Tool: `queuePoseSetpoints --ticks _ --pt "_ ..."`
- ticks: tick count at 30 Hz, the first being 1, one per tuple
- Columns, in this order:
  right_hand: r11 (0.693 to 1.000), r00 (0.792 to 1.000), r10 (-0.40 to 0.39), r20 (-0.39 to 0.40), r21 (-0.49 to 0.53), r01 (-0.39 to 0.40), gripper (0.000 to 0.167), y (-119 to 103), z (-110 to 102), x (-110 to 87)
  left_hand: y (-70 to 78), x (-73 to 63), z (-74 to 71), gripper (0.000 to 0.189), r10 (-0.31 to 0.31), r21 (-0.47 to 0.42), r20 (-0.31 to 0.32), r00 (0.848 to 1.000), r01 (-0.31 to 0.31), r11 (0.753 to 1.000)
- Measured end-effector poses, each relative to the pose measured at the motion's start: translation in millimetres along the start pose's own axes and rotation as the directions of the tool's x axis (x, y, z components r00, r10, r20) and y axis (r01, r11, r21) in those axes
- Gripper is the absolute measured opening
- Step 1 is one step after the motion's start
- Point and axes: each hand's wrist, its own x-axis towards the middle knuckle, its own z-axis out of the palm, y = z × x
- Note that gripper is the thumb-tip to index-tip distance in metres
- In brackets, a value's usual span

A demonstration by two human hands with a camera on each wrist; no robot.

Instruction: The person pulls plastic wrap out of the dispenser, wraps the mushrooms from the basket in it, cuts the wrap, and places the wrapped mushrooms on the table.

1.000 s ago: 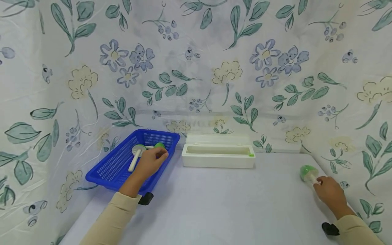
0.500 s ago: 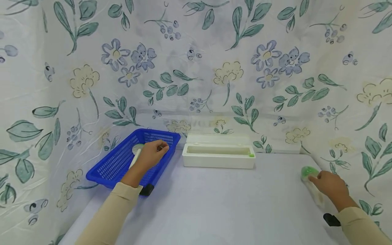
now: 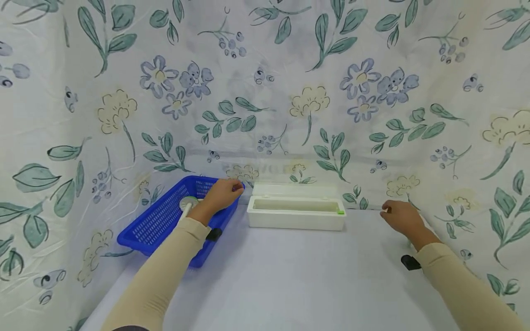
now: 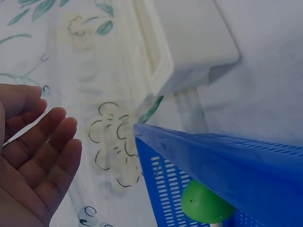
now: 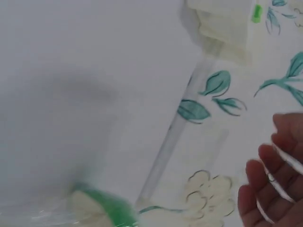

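In the head view my left hand, fingers loosely bent and holding nothing, hovers over the far right rim of a blue plastic basket. Inside the basket lies a white-handled utensil with a round pale head. The left wrist view shows a green rounded head on a white stem in there too. My right hand is raised over the table's far right part, fingers relaxed and holding nothing. A green and cream thing in clear wrap lies below it in the right wrist view, mostly hidden in the head view.
A long white box stands at the back middle, its lid raised behind it and a small green tab at its right end. A flowered cloth hangs behind the white table.
My right hand has let go of the wrapped green and white thing and moved left and away from me. My left hand has shifted right and farther back, towards the basket's rim.
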Motion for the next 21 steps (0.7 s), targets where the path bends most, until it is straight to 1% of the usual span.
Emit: queuePoseSetpoints --ticks 4,6,8,11,13,16,18,21 --pt "0.997 0.997 -0.073 0.016 0.038 0.073 0.033 -20 1 19.5 2.9 16.0 9.3 0.019 0.017 0.029 0.049 0.999 -0.018 0.999" --pt "0.993 0.994 -0.097 0.041 0.069 0.094 0.034 -28 2 28.0 5.1 21.7 14.3 0.019 0.023 0.045 0.078 0.997 -0.026 0.999" --pt "0.990 0.992 -0.103 0.069 0.106 0.096 0.034 -36 5 36.1 6.5 26.4 20.1 0.020 0.037 0.060 0.105 0.994 -0.043 0.997" --pt "0.984 0.988 -0.112 0.105 0.151 0.096 0.034 -47 12 46.9 9.2 31.0 28.0 0.019 0.056 0.074 0.143 0.988 -0.067 0.995" --pt "0.980 0.985 -0.125 0.123 0.170 0.103 0.034 -53 19 52.5 10.6 33.3 33.5 0.019 0.057 0.071 0.165 0.985 -0.069 0.995" --pt "0.971 0.976 -0.162 0.144 0.202 0.131 0.034 -61 29 58.7 12.6 36.2 41.0 0.019 0.043 0.061 0.200 0.979 -0.056 0.997" --pt "0.964 0.969 -0.198 0.145 0.208 0.166 0.034 -66 35 62.3 12.0 38.5 46.6 0.020 0.045 0.060 0.224 0.974 -0.060 0.996" --pt "0.953 0.955 -0.259 0.146 0.199 0.229 0.033 -72 43 67.6 11.2 40.8 53.8 0.020 0.080 0.052 0.264 0.961 -0.097 0.994"
